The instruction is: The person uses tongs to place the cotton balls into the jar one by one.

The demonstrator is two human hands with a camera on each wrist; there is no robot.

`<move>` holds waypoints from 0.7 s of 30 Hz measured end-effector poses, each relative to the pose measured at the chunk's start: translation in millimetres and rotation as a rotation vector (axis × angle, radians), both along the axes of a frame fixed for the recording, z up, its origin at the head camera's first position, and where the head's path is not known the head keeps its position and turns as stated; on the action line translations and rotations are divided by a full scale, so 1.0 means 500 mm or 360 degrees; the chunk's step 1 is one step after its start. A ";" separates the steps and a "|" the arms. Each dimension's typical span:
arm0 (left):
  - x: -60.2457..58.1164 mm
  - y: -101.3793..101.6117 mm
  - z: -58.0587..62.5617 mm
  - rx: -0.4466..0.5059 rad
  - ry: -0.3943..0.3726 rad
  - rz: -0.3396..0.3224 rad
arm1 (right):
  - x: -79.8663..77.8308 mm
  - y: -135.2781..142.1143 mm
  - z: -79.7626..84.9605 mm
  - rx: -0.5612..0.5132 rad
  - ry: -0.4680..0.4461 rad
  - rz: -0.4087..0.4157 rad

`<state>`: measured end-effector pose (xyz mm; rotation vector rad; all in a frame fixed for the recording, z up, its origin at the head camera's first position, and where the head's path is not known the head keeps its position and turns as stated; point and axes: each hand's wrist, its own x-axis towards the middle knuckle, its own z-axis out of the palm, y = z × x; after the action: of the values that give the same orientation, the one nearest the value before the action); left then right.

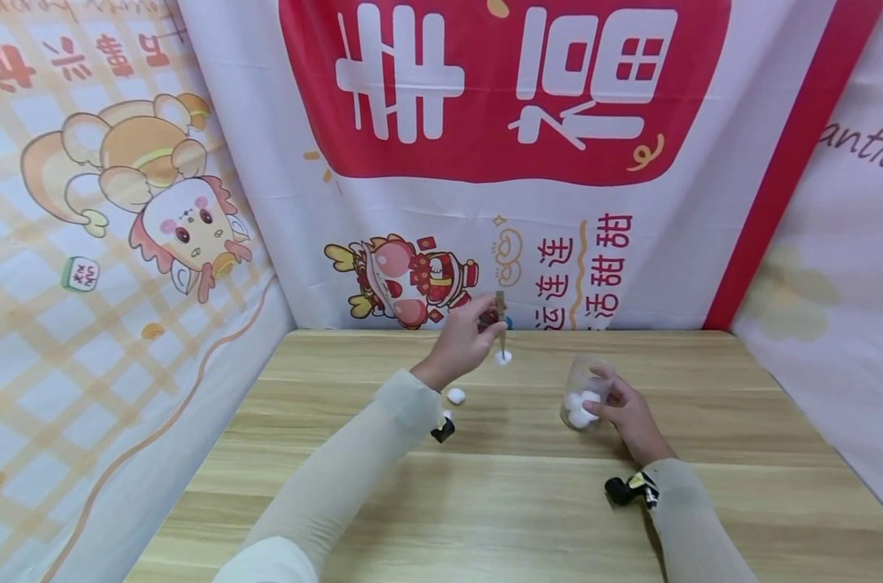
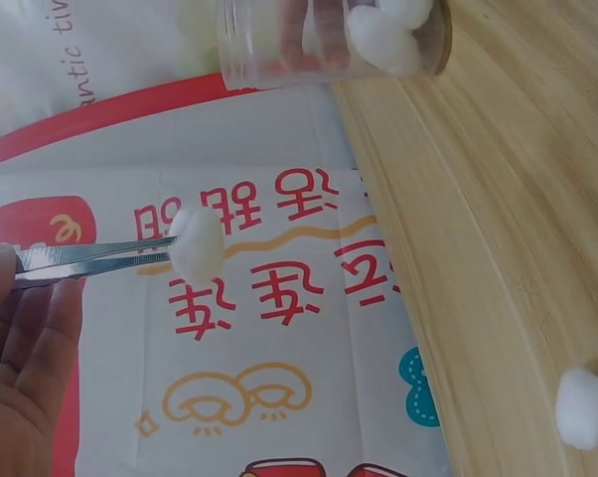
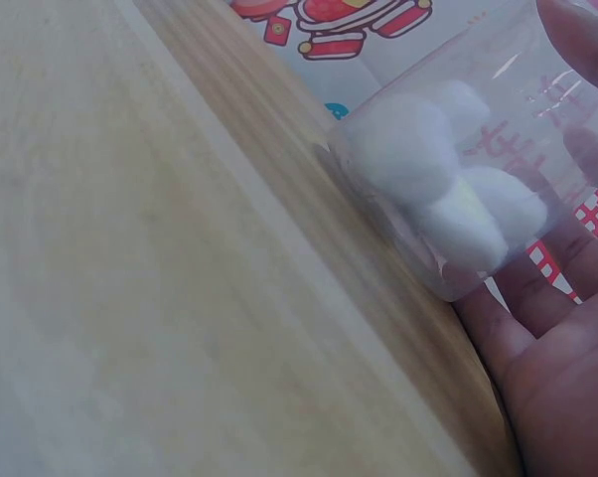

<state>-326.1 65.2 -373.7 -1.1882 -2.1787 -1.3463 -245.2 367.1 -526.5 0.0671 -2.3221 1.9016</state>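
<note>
My left hand point(image 1: 468, 338) pinches metal tweezers point(image 2: 95, 258) between thumb and fingers. Their tips grip a white cotton ball point(image 2: 197, 244), held in the air above the back part of the table. To the right, my right hand point(image 1: 628, 411) holds a clear plastic cup point(image 1: 589, 374) with its fingers around the side. Several white cotton balls point(image 3: 403, 149) lie at the bottom of the cup, which leans slightly on the tabletop in the head view. On the wood beside my left wrist sits a loose cotton ball point(image 1: 456, 396), and another white bit is partly hidden behind the wrist camera.
The wood-grain table point(image 1: 514, 518) ends at a white and red printed cloth point(image 1: 441, 202) hanging upright behind it. Patterned cloths stand along the left and right sides. Black wrist cameras point(image 1: 444, 430) sit on both sleeves.
</note>
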 end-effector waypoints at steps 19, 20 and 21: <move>0.004 0.053 0.023 -0.0030 0.0076 -0.0057 | -0.002 0.001 0.002 0.0053 -0.0039 -0.0025; 0.004 0.056 0.024 -0.0032 0.0072 -0.0055 | -0.003 0.001 0.002 0.0048 -0.0038 -0.0026; 0.005 0.058 0.024 -0.0036 0.0060 -0.0056 | -0.002 0.001 0.001 0.0046 -0.0039 -0.0024</move>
<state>-323.6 94.1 -361.9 -1.2559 -2.1617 -1.3058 -246.4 367.5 -526.0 0.0291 -2.3593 1.8726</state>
